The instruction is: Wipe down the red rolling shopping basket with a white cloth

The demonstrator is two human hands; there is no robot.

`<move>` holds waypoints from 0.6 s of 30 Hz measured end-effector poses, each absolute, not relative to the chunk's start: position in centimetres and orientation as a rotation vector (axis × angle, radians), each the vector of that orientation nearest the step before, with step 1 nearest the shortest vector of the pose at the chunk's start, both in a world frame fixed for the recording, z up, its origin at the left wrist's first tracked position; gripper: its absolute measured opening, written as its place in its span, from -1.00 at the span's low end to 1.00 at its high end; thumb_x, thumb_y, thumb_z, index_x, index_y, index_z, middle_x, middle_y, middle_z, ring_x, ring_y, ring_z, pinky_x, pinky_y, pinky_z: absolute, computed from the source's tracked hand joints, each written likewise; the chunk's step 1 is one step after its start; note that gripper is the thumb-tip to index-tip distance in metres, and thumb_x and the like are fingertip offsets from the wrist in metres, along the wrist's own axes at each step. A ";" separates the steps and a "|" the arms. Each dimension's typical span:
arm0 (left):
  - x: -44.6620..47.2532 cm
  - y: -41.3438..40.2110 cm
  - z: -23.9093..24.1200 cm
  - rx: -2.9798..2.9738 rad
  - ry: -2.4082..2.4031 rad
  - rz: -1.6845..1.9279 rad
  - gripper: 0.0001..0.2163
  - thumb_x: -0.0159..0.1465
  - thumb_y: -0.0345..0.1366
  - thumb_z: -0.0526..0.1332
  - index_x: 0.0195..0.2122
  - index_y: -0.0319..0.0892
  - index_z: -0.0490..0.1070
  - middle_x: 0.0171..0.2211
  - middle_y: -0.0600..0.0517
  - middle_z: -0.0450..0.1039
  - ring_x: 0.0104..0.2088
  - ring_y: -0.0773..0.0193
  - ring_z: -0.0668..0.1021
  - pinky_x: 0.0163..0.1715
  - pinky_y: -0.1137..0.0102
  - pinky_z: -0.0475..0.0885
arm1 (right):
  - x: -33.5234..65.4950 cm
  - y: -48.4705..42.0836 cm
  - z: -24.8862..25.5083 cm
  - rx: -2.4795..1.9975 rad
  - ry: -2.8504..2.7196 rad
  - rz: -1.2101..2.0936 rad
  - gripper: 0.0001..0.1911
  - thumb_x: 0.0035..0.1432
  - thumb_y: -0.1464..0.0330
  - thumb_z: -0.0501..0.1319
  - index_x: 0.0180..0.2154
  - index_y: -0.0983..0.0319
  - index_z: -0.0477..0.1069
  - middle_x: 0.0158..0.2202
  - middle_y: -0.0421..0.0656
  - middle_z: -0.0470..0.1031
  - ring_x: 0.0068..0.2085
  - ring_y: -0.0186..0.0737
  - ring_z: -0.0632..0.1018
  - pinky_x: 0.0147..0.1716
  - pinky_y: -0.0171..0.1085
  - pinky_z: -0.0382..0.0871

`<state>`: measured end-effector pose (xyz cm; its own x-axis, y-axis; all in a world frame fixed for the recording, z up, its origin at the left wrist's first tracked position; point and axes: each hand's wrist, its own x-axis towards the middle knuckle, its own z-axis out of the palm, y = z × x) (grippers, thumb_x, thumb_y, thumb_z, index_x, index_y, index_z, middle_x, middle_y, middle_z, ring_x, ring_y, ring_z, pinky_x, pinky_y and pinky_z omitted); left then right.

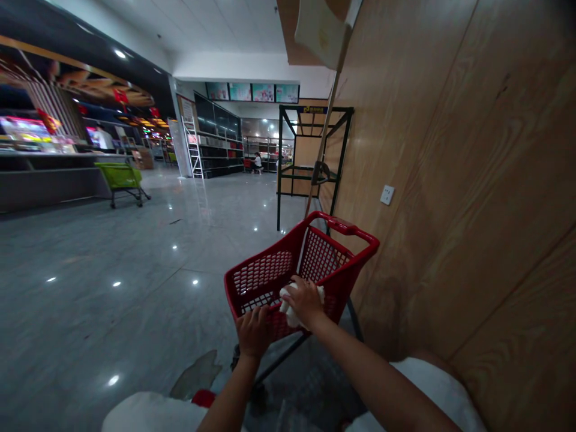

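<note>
In front of me stands a red plastic shopping cart point(265, 271) with a perforated basket and a dark metal frame. My left hand point(254, 331) has its fingers hooked over the near rim of the basket. A crumpled white cloth point(292, 313) is bunched under my right hand point(305, 303), which presses it against the near side of the basket. The fingers of the right hand curl over the cloth. The cart's handle point(344, 226) points toward the wooden wall.
The wooden wall point(432, 180) with a socket point(387, 194) runs close on my right. A dark metal frame rack point(279, 168) and a leaning pole point(330, 108) stand beyond the cart. A green cart point(121, 177) is on the left. A wet patch point(198, 375) lies on the floor.
</note>
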<state>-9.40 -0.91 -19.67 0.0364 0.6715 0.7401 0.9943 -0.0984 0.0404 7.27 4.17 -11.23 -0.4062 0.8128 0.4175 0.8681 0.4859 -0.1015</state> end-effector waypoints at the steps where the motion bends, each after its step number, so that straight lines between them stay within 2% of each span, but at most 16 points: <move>1: -9.4 -0.9 -19.7 -1.821 -1.676 -0.855 -0.77 0.18 -0.30 0.14 -0.13 -0.11 0.43 -0.26 -0.03 0.52 -0.30 0.16 0.46 -0.26 0.26 0.18 | 7.2 3.9 -11.9 -1.389 -2.341 -0.200 -0.62 0.19 0.16 0.22 0.04 0.05 0.38 0.15 -0.07 0.31 0.09 -0.03 0.36 0.14 0.09 0.10; 3: -9.4 -0.8 -19.7 -1.813 -1.666 -0.875 -0.76 0.18 -0.27 0.14 -0.12 -0.11 0.43 -0.24 -0.04 0.52 -0.30 0.16 0.46 -0.26 0.26 0.17 | 7.1 3.3 -13.0 -1.352 -2.377 -0.247 -0.36 0.14 0.10 0.24 0.23 0.03 0.17 0.21 0.00 0.23 0.14 0.08 0.29 0.16 0.22 -0.02; 5: -9.2 -0.8 -19.7 -1.797 -1.667 -0.889 -0.76 0.18 -0.29 0.15 -0.13 -0.12 0.43 -0.25 -0.04 0.53 -0.30 0.16 0.46 -0.25 0.26 0.17 | 7.2 2.9 -14.0 -1.312 -2.413 -0.286 -0.20 0.10 0.13 0.29 0.30 0.03 0.02 0.25 0.05 0.17 0.18 0.15 0.24 0.17 0.28 -0.10; 7: -9.1 -0.7 -19.7 -1.787 -1.674 -0.887 -0.76 0.17 -0.32 0.15 -0.13 -0.12 0.43 -0.26 -0.03 0.53 -0.31 0.16 0.46 -0.25 0.26 0.17 | 7.1 2.8 -14.6 -1.274 -2.453 -0.307 -0.26 0.13 0.24 0.27 0.29 0.04 0.05 0.24 0.05 0.19 0.17 0.12 0.25 0.19 0.23 -0.08; 10: -9.1 -0.8 -19.6 -1.774 -1.682 -0.875 -0.77 0.17 -0.31 0.15 -0.14 -0.12 0.43 -0.26 -0.02 0.53 -0.32 0.16 0.46 -0.26 0.26 0.16 | 6.8 3.0 -15.0 -1.192 -2.497 -0.357 -0.45 0.23 0.40 0.13 0.24 0.09 0.16 0.20 0.01 0.26 0.16 0.03 0.29 0.19 0.10 0.04; 14: -9.5 -1.0 -19.5 -1.812 -1.661 -0.854 -0.76 0.17 -0.30 0.16 -0.13 -0.12 0.43 -0.25 -0.03 0.53 -0.30 0.17 0.46 -0.26 0.26 0.17 | 8.0 3.8 -14.4 -1.077 -2.564 -0.412 -0.51 0.27 0.48 0.03 0.21 0.11 0.21 0.19 -0.04 0.29 0.11 -0.04 0.34 0.11 -0.01 0.21; 18: -9.6 -1.2 -19.5 -1.836 -1.639 -0.853 -0.71 0.10 -0.34 0.19 -0.12 -0.15 0.43 -0.25 -0.04 0.52 -0.28 0.15 0.46 -0.26 0.26 0.17 | 12.5 5.7 -12.7 -1.221 -2.495 -0.475 -0.57 0.24 0.53 0.04 0.10 0.14 0.36 0.11 -0.02 0.39 0.05 -0.04 0.40 0.14 0.05 0.17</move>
<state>-9.59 -1.21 -19.51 0.0646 0.6568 0.7513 0.9921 -0.1231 0.0223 12.53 5.72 -12.74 -0.5825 0.6938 0.4234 0.8009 0.5789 0.1531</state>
